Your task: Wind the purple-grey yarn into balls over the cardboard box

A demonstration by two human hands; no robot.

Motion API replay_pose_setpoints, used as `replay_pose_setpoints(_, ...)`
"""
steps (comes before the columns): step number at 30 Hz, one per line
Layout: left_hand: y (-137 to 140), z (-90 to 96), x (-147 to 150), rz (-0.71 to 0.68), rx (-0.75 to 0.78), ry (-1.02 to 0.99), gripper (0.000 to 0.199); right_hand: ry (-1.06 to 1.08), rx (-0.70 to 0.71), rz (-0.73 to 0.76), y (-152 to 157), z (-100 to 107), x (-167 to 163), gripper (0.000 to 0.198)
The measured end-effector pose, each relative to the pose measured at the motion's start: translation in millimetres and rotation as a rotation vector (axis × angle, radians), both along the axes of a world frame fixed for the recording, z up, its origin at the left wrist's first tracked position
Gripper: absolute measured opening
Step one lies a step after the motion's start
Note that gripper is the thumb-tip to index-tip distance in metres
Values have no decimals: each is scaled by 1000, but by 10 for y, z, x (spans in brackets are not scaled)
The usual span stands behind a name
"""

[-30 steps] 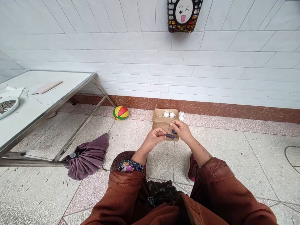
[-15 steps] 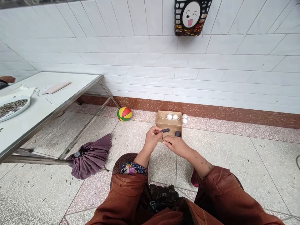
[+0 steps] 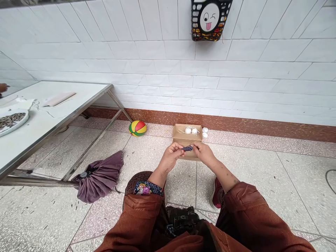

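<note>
A small roll of dark purple-grey yarn (image 3: pixel 187 148) stretches between my hands, above an open cardboard box (image 3: pixel 189 159). Thumb and fingers of my left hand (image 3: pixel 170 156) are closed on its left end. My right hand (image 3: pixel 206 155) pinches at the right end, fingers pressed together; whether it grips the roll itself or a loose strand is too small to make out. In the box's far half lie two white balls of string (image 3: pixel 191 130) with loose ends. My hands cover much of the near half.
Two small white pieces (image 3: pixel 205 132) lie right of the box. A striped ball (image 3: pixel 137 128) and a folded purple umbrella (image 3: pixel 101 176) are on the floor to the left, by a white table (image 3: pixel 55 115). A black basket (image 3: pixel 210 21) hangs on the wall. Another person's hand (image 3: pixel 3 87) shows far left.
My right hand has moved up from below the yarn roll to its right end. The dark yarn ball seen in the box is now hidden by that hand. The view has shifted slightly.
</note>
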State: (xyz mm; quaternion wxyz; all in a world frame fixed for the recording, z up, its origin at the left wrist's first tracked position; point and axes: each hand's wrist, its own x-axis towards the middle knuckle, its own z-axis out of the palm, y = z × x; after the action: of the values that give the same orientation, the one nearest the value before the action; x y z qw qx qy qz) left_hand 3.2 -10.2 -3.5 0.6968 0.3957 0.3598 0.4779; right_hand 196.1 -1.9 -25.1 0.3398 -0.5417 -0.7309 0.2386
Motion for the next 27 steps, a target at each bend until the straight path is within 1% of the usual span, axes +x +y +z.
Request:
replay_pose_setpoints(3, 16, -13, -3, 42, -38, -57, 29, -109, -21, 101, -64, -60, -120, 18)
replay_pose_setpoints(5, 35, -44, -7, 83, -31, -39, 27, -163, -18, 177, -124, -65, -198, 18)
replay_pose_setpoints(8, 66, -103, -12, 185, 22, 89, 23, -195, 18, 247, -213, -23, -272, 19)
replay_pose_setpoints(11, 81, -134, -6, 235, 100, 251, 20, -155, 96, 252, -261, 72, -259, 19)
replay_pose_setpoints(13, 74, -128, 5, 206, 150, 299, 18, -108, 135, 213, -253, 146, -201, 19)
replay_pose_setpoints(16, 46, -96, 21, 114, 205, 297, 18, -52, 133, 120, -184, 217, -74, 21)
replay_pose_setpoints(18, 24, -76, 27, 25, 198, 269, 19, -23, 117, 65, -118, 211, 1, 22)
replay_pose_setpoints(21, 1, -63, 35, -71, 125, 162, 22, 26, 84, 36, -40, 122, 47, 21)
replay_pose_setpoints(24, -3, -63, 60, -60, 28, 43, 26, 29, 21, 47, -34, -4, 0, 18)
replay_pose_setpoints(27, 18, -82, 106, -14, -31, -1, 31, -66, -61, 52, -107, -98, -89, 18)
